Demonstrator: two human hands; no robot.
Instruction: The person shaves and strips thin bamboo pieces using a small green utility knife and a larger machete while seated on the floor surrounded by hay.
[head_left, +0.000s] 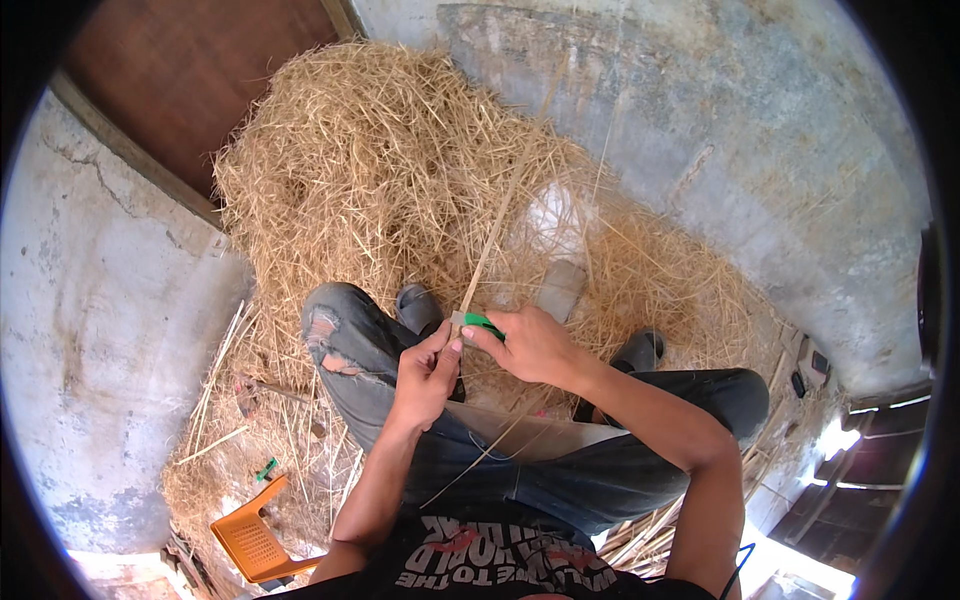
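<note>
— Above the knees, what does each hand hold?
— Left hand [425, 375] pinches a thin strip [490, 250] near its lower end. Right hand [530, 345] grips a green tool [483, 322] against that strip.
— Strip position?
— It rises over the straw pile [380, 170].

Golden straw [400, 170], green cutter [483, 322] (orange chair [252, 540]).
</note>
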